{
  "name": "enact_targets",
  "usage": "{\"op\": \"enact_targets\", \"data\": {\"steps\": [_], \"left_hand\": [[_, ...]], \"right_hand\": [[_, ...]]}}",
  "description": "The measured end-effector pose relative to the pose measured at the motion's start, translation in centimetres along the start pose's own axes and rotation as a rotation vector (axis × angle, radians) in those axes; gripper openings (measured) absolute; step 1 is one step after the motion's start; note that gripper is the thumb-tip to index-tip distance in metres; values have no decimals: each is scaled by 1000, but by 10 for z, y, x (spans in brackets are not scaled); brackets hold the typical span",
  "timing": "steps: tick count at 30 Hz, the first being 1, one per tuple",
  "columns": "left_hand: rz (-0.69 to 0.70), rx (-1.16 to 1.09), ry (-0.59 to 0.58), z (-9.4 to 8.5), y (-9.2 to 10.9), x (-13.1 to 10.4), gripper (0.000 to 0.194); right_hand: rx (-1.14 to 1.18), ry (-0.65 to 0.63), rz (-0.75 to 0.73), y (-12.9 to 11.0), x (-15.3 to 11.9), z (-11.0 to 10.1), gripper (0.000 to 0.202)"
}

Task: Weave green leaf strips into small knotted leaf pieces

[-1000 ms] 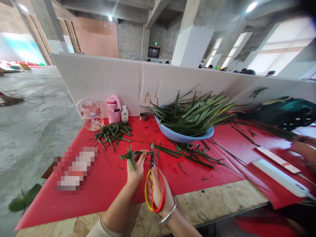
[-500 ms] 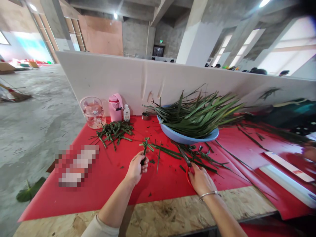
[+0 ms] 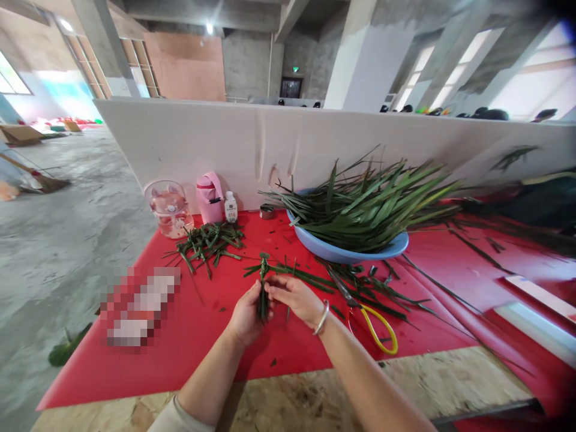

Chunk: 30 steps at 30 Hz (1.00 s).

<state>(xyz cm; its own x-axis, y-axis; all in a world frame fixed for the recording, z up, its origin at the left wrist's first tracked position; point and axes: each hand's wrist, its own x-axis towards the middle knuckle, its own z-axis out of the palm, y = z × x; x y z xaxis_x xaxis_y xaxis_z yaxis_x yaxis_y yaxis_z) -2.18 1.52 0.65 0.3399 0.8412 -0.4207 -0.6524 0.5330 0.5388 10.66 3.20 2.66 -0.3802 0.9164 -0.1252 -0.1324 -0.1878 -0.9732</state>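
My left hand (image 3: pixel 247 313) is closed around a small woven green leaf figure (image 3: pixel 264 267), held upright with leaf strips sticking out at its top and its stem end in my palm. My right hand (image 3: pixel 297 297), with a silver bangle at the wrist, pinches the same piece from the right side. Scissors (image 3: pixel 366 321) with one yellow and one red handle lie on the red cloth, right of my right hand. Leaf strips and cuttings (image 3: pixel 310 277) lie just beyond my hands.
A blue basin (image 3: pixel 351 257) heaped with long green leaves (image 3: pixel 373 207) stands behind. A pile of short leaf pieces (image 3: pixel 210 243) lies left, before a clear jug (image 3: pixel 171 210), pink bottle (image 3: pixel 209 201) and small white bottle (image 3: pixel 231 208). A white board (image 3: pixel 202 144) rises behind.
My right hand has let go of the scissors, left them on the cloth, and moved left to the woven leaf figure. My left hand still holds the figure.
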Motion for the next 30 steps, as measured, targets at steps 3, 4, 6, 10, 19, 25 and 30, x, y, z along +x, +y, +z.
{"op": "enact_targets", "data": {"steps": [3, 4, 6, 10, 19, 25, 30], "left_hand": [[3, 129, 98, -2, -7, 6, 32], [28, 195, 113, -3, -8, 8, 35], [129, 390, 153, -8, -8, 11, 35], [453, 738, 387, -26, 11, 15, 14], [737, 825, 754, -52, 50, 14, 19], [838, 1242, 721, -35, 37, 8, 22], [760, 1418, 223, -13, 3, 7, 18]], "right_hand": [[84, 78, 59, 10, 14, 10, 30], [123, 113, 65, 14, 17, 11, 30], [176, 166, 35, 20, 21, 11, 31], [-167, 382, -106, 29, 24, 3, 25], [-1158, 342, -79, 37, 17, 11, 21], [-1009, 555, -185, 19, 2, -22, 24], [-1151, 506, -6, 16, -1, -41, 16]]}}
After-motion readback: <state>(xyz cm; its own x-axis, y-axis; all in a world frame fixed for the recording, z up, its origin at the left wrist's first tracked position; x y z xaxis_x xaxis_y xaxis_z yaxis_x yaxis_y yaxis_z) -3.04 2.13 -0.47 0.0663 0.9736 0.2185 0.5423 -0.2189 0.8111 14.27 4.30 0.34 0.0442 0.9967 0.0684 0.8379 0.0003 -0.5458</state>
